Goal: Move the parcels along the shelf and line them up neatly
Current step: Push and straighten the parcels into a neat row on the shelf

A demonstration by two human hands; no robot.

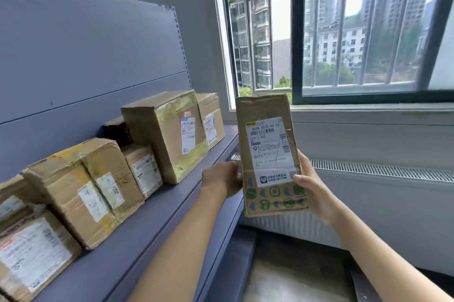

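Parcel count: eight in view, seven standing on the shelf and one in the hands.
Held parcel: centre of the frame, in the air just off the shelf's right end and in front of the window sill.
Its axis: long axis almost vertical, top leaning slightly left. The white label faces the camera and the end with green printed patterns is lowest.
Left hand: grips the held parcel's lower left edge, back of the hand toward the camera, fingers hidden behind the cardboard.
Right hand: grasps the lower right edge, thumb on the front face beside the label, fingers behind.
Hands: two, both bare forearms reaching in from the lower edge.
Shelf row, lower left to centre: labelled box, corner box behind it, crumpled box, small box, dark box, taped box, end box.
Row order: uneven, fronts not flush. The dark box sits back against the rear panel.
Labels: most face outward toward the shelf's front edge.
Background: one barred window at upper right, one white radiator beneath it.
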